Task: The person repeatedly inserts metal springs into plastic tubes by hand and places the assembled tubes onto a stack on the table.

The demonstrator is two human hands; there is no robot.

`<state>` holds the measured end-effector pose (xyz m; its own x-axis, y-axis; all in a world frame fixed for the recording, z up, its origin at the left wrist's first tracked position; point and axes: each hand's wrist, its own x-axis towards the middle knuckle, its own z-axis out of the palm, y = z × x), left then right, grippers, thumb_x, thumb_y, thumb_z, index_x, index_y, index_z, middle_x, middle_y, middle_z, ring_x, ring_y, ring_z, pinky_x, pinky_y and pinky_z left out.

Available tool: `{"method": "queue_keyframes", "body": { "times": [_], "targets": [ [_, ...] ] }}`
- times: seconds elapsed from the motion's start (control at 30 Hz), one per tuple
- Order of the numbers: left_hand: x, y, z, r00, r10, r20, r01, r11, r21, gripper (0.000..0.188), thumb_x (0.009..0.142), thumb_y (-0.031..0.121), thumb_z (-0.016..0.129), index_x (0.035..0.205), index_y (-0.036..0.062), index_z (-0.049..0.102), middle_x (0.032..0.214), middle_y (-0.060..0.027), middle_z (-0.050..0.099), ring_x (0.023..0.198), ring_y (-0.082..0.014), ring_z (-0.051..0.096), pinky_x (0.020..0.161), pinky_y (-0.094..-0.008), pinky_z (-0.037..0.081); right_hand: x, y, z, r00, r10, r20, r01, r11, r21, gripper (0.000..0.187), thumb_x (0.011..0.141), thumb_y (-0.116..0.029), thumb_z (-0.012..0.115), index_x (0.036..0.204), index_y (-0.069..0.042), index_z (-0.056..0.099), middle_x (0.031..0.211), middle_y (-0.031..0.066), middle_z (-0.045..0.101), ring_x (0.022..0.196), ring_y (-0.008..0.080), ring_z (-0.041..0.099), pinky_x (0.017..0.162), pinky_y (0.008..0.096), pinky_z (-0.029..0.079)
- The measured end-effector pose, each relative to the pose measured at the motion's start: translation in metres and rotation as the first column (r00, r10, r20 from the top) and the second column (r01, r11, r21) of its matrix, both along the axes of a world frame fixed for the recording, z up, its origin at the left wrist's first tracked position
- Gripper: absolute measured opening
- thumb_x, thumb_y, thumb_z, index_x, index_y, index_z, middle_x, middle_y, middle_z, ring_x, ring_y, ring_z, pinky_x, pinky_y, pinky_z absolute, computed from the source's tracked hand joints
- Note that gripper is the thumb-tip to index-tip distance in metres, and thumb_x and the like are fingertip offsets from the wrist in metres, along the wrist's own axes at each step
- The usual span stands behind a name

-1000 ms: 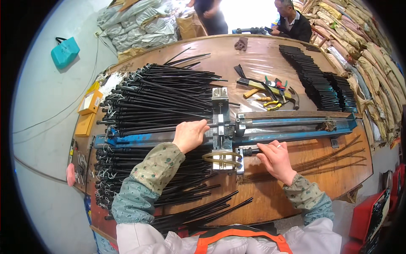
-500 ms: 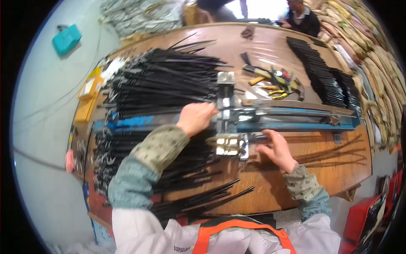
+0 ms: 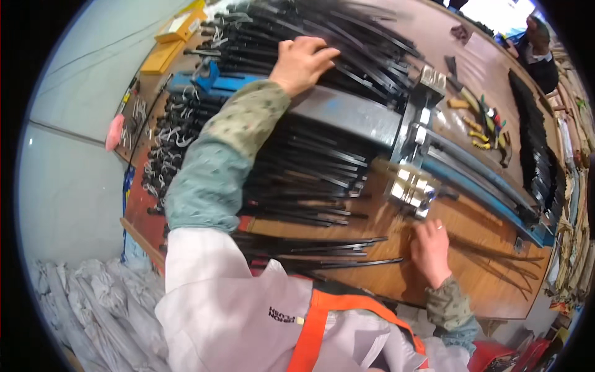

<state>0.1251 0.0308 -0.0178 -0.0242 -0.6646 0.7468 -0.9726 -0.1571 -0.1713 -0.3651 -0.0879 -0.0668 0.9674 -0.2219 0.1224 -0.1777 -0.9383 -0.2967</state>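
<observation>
Has left hand point(image 3: 304, 66) splayed, unclenched, over black rods point(image 3: 365, 56); has right hand point(image 3: 432, 251) near metal clamp point(image 3: 414, 187). Cannot tell right hand's grip.

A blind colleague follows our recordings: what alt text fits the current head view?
A person's left hand is over long black rods beyond a metal fixture; the right hand is over the wooden table on the fixture's near side.

Left of the left hand point(image 3: 305, 65) sits a yellow box point(image 3: 162, 57); below and left, a pink object point(image 3: 114, 132) and pale sacks point(image 3: 93, 310); well to its right, yellow-handled pliers point(image 3: 479, 139) and a dark glove point(image 3: 460, 33)
</observation>
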Motion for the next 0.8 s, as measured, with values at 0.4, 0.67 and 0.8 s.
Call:
{"method": "queue_keyframes", "body": {
  "times": [0.4, 0.67, 0.8],
  "targets": [
    [-0.126, 0.158, -0.057, 0.974, 0.015, -0.225, 0.101, 0.864, 0.493, 0.028, 0.08, 0.028, 0.08, 0.099, 0.015, 0.064, 0.099, -0.003, 0.059, 0.1, -0.0248, 0.057, 0.082, -0.04, 0.045, 0.017, 0.004, 0.007, 1.0, -0.029, -0.002, 0.029, 0.988, 0.154, 0.028, 0.087, -0.001, 0.065, 0.115, 0.0, 0.068, 0.101, 0.0181, 0.063, 0.098, 0.0384, 0.061, 0.082, 0.0471, 0.052],
    [-0.145, 0.127, -0.028, 0.922, -0.016, -0.388, 0.268, 0.75, 0.605, 0.012, 0.091, 0.02, 0.068, 0.096, 0.0125, 0.061, 0.084, -0.0095, 0.058, 0.075, -0.0296, 0.067, 0.061, -0.0465, 0.053, 0.018, 0.003, 0.006, 0.991, -0.074, 0.108, 0.044, 0.965, 0.258, 0.023, 0.086, -0.003, 0.066, 0.109, -0.003, 0.069, 0.097, 0.0176, 0.064, 0.097, 0.039, 0.062, 0.083, 0.047, 0.053],
    [-0.203, 0.11, -0.019, 0.91, -0.057, -0.411, 0.31, 0.752, 0.582, 0.013, 0.093, 0.023, 0.068, 0.099, 0.0122, 0.063, 0.081, -0.0089, 0.059, 0.072, -0.0277, 0.067, 0.056, -0.0421, 0.055, 0.026, 0.014, -0.006, 0.974, -0.072, 0.214, -0.03, 0.897, 0.44, 0.025, 0.092, -0.009, 0.069, 0.117, -0.005, 0.07, 0.092, 0.0139, 0.066, 0.087, 0.0343, 0.065, 0.078, 0.0408, 0.054]
  ]
}}
